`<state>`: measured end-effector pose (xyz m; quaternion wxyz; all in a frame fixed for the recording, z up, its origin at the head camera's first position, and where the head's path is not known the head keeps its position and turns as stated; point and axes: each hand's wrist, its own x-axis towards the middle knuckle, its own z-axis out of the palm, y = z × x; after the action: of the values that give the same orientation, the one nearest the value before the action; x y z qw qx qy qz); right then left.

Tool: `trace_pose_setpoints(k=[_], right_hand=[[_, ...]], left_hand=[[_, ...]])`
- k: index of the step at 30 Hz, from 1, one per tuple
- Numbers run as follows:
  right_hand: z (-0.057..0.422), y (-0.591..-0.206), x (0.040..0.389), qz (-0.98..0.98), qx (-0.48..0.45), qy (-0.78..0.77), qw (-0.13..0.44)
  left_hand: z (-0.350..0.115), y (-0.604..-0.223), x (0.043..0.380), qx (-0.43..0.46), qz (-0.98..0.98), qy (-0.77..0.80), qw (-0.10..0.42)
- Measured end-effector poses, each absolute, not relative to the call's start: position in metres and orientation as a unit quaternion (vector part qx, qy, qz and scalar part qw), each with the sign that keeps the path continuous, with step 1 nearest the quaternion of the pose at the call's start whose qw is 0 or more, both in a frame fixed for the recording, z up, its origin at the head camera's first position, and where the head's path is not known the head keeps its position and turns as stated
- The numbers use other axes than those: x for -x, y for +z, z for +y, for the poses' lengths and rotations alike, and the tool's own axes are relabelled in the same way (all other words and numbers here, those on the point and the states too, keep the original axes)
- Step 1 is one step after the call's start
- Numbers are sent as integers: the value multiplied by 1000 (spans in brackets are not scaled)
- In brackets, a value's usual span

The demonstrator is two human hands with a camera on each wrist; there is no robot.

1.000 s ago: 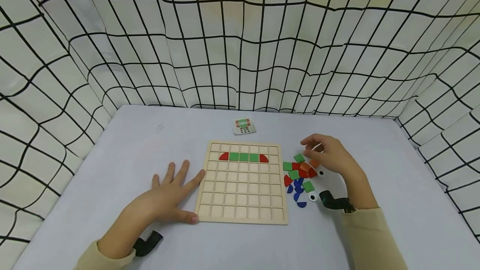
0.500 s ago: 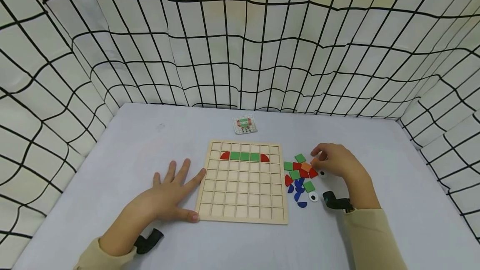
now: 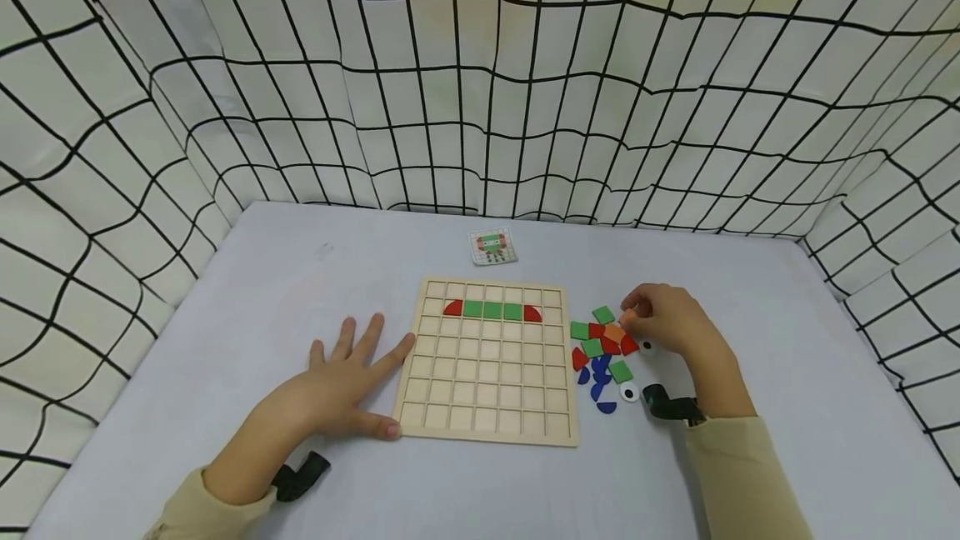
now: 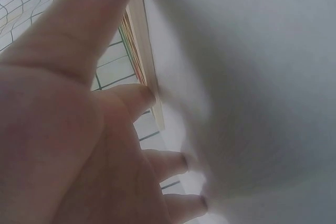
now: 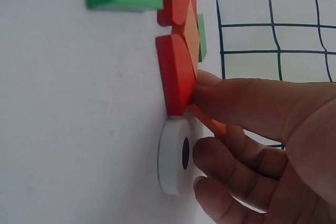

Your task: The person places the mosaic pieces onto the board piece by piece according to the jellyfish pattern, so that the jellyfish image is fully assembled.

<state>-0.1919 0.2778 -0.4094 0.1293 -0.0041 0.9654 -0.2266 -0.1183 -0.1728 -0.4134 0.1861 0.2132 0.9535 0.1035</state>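
Note:
My left hand lies with fingers spread beside a wooden grid board, its thumb and index fingertips at the board's left edge. Across an upper row of the board run three green squares, with a red quarter-round piece at one end and another red piece at the other. At the pile right of the board, my right hand pinches an orange piece between thumb and fingers, tilted in the right wrist view. A white disc with a black dot lies just under those fingers.
Loose pieces lie right of the board: green squares, red ones, another orange piece, blue half-rounds and a second black-dotted disc. Behind the board lies a picture card. Black netting encloses the table's back and sides.
My right hand has come down from above the pile, slightly to the right, and now pinches an orange piece. The left hand keeps its place at the board.

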Motion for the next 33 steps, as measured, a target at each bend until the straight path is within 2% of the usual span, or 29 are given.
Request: trace_pose_setpoints(k=[20,33], right_hand=[[270,-414,194,953,45,-288,84],[260,-413,195,925,63,-358,110]], left_hand=[[-172,-410,118,-212,954,94,189],[-173,-411,118,-212,955,91,188]])
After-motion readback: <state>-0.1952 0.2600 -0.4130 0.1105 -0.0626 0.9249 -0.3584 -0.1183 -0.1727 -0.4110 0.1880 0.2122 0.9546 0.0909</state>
